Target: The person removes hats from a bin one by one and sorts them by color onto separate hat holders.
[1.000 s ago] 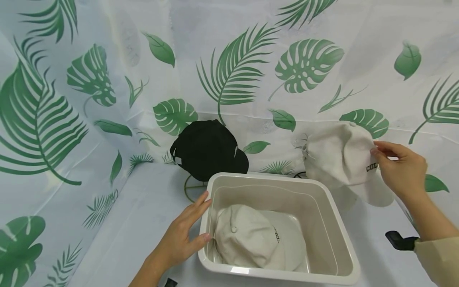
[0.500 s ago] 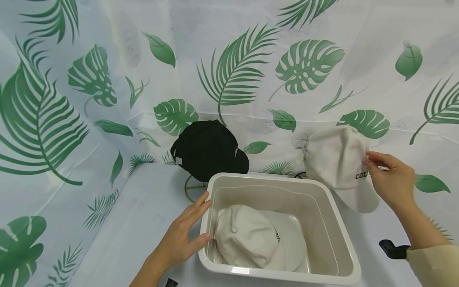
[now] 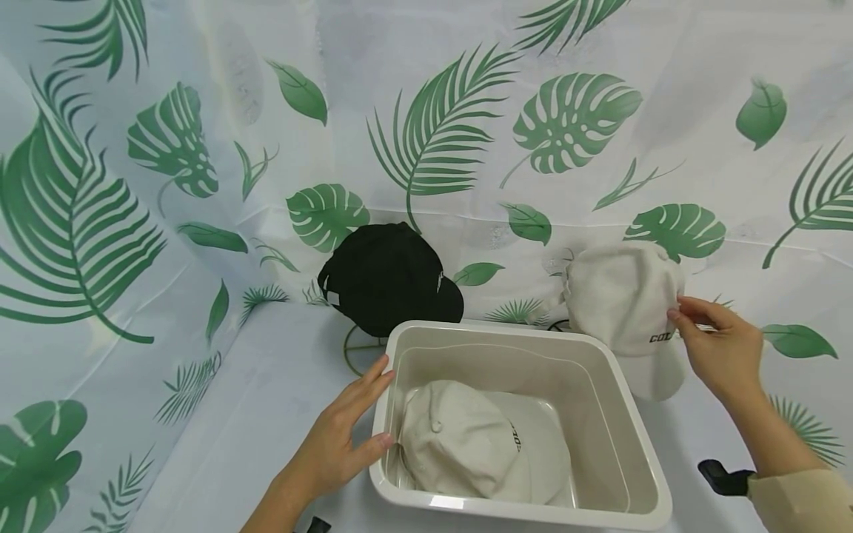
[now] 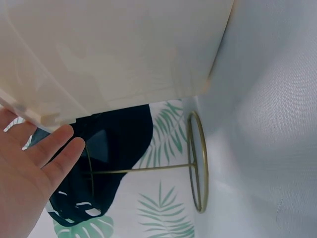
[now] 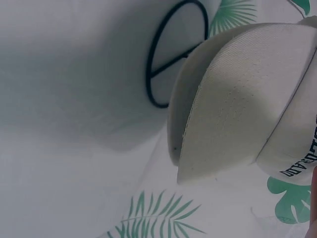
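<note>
My right hand (image 3: pixel 726 348) pinches the front of an off-white baseball cap (image 3: pixel 616 296), beside its dark lettering. That cap is at the back right, with its brim (image 5: pixel 242 99) large in the right wrist view, where only a sliver of my fingers (image 5: pixel 313 208) shows. My left hand (image 3: pixel 336 437) rests against the left side of a cream plastic bin (image 3: pixel 586 400), thumb and fingers extended. In the left wrist view those fingers (image 4: pixel 64 158) lie near the bin's rim. A second off-white cap (image 3: pixel 460 437) lies inside the bin, brim to the right.
A black cap (image 3: pixel 383 277) sits on a gold wire stand (image 4: pixel 205 158) behind the bin's left corner. A black wire stand (image 5: pixel 150 74) shows behind the brim of the pinched cap. A leaf-print backdrop (image 3: pixel 453 44) rises behind everything.
My right hand has moved left and slightly down, turning the pinched cap so its lettering and brim shift left. My left hand, the bin and the black cap stay in place.
</note>
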Demonstrator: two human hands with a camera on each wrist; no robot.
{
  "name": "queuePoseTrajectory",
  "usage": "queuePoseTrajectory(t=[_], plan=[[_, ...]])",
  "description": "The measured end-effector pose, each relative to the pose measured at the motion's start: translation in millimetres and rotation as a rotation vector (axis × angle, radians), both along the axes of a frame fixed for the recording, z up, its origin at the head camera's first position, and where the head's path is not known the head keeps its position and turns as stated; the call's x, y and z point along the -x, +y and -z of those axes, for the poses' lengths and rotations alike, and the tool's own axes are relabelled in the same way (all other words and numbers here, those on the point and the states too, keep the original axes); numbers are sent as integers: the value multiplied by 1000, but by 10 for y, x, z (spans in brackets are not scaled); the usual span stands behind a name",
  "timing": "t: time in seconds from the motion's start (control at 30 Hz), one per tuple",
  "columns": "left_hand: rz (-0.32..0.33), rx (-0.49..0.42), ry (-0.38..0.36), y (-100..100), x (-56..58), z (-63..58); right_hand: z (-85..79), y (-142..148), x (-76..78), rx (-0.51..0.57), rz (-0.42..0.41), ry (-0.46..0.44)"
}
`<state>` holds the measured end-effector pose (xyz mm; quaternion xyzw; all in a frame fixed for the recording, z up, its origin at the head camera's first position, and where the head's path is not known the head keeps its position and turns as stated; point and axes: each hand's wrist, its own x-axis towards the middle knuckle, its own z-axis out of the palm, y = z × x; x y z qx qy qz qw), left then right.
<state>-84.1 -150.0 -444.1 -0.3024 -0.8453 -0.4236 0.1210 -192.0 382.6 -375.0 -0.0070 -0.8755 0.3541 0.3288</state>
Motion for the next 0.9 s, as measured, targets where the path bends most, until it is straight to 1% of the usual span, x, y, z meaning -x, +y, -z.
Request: queuePoseTrajectory(t=[0.2,0.47,0.57,0.7,0.9], plan=[[-2,1,4,3,-4,-3,58,35,-34,-12,-14,33],[-4,2,14,5,3,7,103,64,-62,-38,-2,12],[-2,-3,22,10,6,15,106,94,-70,-66,-2,-21],[3,-6,29,10,12,22,51,118,-97,-104,-8,-42],[4,-8,25,6,9,19,-161,68,-161,-118,-57,-12]])
